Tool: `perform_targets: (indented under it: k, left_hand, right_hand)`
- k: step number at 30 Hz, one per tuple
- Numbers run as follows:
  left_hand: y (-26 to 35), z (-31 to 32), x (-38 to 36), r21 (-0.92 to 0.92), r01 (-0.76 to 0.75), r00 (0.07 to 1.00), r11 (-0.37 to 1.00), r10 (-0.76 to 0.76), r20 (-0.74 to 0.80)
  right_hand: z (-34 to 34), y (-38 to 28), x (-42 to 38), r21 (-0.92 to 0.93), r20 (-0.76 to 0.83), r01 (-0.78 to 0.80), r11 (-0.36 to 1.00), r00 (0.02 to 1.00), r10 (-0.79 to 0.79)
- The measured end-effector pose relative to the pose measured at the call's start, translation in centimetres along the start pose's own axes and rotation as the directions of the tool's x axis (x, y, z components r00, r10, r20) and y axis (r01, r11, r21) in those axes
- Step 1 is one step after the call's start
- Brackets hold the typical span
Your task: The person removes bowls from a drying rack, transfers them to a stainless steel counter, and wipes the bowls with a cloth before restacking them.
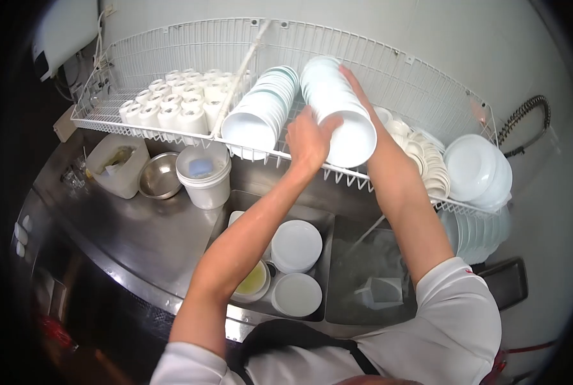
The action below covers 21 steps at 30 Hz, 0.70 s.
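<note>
A long stack of white bowls (354, 138) lies tilted on its side in the white wire rack (248, 153), open mouths facing me. My left hand (311, 138) grips its left side, with the thumb over the front bowl's rim. Along the right side of the same stack, my right hand (358, 86) presses with its fingers reaching toward the back; the stack hides part of this hand. A second stack of bowls (251, 128) lies just left of my left hand.
White cups (171, 115) fill the rack's left part. Spoons (421, 154) and plates (475, 170) stand at its right. Below are a double sink (330, 276) with bowls (297, 247) and water, a white bucket (204, 179), a metal bowl (160, 176) and a plastic tub (116, 168).
</note>
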<state>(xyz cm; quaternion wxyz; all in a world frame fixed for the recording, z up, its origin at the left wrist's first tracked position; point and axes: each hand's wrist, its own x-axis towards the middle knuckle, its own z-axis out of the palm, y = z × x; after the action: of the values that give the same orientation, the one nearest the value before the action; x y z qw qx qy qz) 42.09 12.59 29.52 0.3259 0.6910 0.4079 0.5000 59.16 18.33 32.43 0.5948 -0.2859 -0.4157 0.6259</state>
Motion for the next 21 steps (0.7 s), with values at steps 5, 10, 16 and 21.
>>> perform_targets:
  k: [5,10,16,21]
  left_hand:
    - [-0.7,3.8,0.2,-0.104,-0.254,0.935,0.962,0.216,-0.28]
    - [0.5,4.1,0.1,-0.372,-0.34,0.936,0.864,0.271,-0.227]
    - [3.6,1.6,-2.0,-0.326,-0.458,0.887,0.827,0.403,-0.224]
    - [4.7,-1.7,-6.1,-0.176,-0.574,0.801,0.8,0.503,-0.323]
  right_hand:
    - [0.8,-2.5,0.3,0.005,0.0,0.139,0.99,0.99,-0.139]
    - [0.1,-4.3,2.0,0.044,0.058,0.26,0.965,0.963,-0.262]
    - [2.2,-6.4,1.2,0.11,0.073,0.399,0.91,0.91,-0.408]
    - [5.5,-7.4,0.5,0.137,0.154,0.476,0.869,0.856,-0.493]
